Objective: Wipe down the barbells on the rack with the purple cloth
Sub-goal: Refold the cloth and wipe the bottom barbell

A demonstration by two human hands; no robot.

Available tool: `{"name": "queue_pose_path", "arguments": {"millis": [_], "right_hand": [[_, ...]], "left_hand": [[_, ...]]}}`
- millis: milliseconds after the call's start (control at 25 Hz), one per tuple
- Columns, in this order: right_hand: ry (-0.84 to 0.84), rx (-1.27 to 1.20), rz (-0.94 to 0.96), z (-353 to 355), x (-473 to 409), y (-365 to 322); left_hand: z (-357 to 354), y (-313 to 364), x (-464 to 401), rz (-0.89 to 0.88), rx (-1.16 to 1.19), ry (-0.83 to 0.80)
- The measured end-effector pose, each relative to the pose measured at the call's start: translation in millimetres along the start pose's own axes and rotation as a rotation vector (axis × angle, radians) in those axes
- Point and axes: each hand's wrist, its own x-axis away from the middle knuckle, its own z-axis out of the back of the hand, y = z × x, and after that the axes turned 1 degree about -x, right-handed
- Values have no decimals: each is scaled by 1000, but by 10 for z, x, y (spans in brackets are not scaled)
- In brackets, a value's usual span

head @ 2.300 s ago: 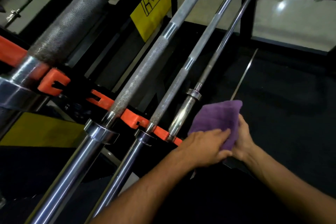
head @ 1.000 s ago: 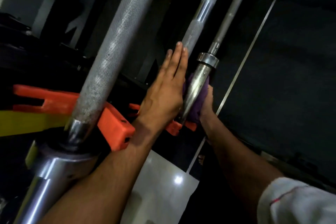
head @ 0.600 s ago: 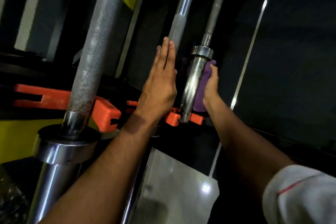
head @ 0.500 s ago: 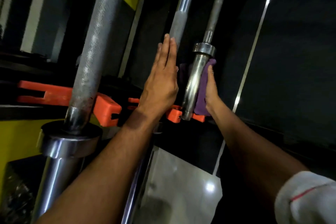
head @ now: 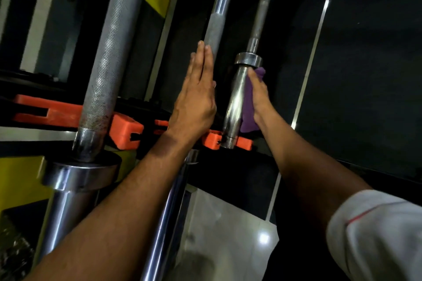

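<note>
1. Head view: the orange rack bracket [head: 124,131] is the landmark, running across the middle of the picture. The thick knurled barbell [head: 112,52] crosses it at its left part, and that bar's collar [head: 80,174] sits just below the bracket.
2. Right of that bar, the left hand [head: 194,102] lies above the bracket with its fingers straight and pressed together, flat against the middle barbell [head: 215,20]. It holds nothing.
3. Further right, the thin barbell [head: 259,13] stands with the lower end of its shiny sleeve [head: 235,102] seated in the bracket's right end.
4. The purple cloth [head: 247,107] lies against the right side of that sleeve, above the bracket's right end.
5. The right hand [head: 259,96] presses the cloth onto the sleeve; its fingers lie along the cloth, and how far they wrap round the sleeve cannot be told.
6. A white sleeve cuff [head: 374,235] shows on the right arm, far below and right of the bracket.
</note>
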Motion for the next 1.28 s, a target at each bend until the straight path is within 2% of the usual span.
{"name": "queue_pose_path", "arguments": {"millis": [200, 360, 560, 640, 800, 960, 1040, 1160, 1280], "right_hand": [[-137, -360, -114, -36, -3, 79], [-163, -386, -191, -60, 106, 118], [-213, 73, -333, 86, 316, 287], [-176, 356, -279, 127, 401, 199], [-215, 650, -210, 186, 643, 151], [48, 1075, -35, 79, 748, 210], [92, 1342, 87, 35, 916, 229], [-57, 1937, 336, 86, 1124, 282], [-274, 2232, 523, 130, 1296, 207]], "left_hand": [[-13, -20, -20, -5, 5, 24], [-37, -29, -23, -11, -5, 42], [-37, -23, -29, -12, -31, 32], [-41, -21, -31, -7, -38, 36], [-41, -7, -14, -8, -24, 43], [-46, -9, -12, 0, -38, 42], [-34, -6, -21, 10, -38, 40], [-34, 12, 6, 29, -60, 28], [-19, 27, 18, 24, -58, 29]]}}
